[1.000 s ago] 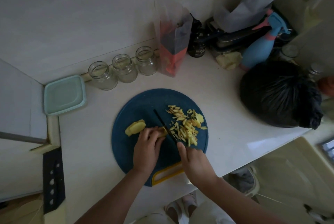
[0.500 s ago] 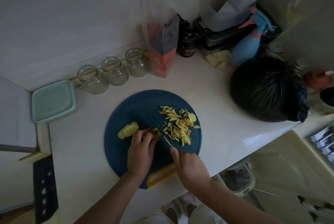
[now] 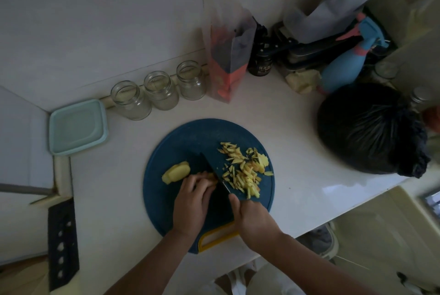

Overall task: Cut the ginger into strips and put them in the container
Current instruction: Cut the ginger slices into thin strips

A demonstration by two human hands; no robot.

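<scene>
A round blue cutting board with a yellow handle lies on the white counter. My left hand holds down a small ginger slice with curled fingertips. A larger peeled ginger piece lies just to its left. My right hand grips a dark knife, whose blade rests against the held slice. A pile of cut ginger strips lies on the board to the right of the blade. A pale green container sits at the left, by the wall.
Three empty glass jars line the wall behind the board. A standing bag, a dark jar, a blue spray bottle and a black plastic bag crowd the back right. The counter edge runs along the lower right.
The knife has come back down beside the held slice after lifting off it. The camera view has shifted slightly; the strip pile and ginger piece stay put.
</scene>
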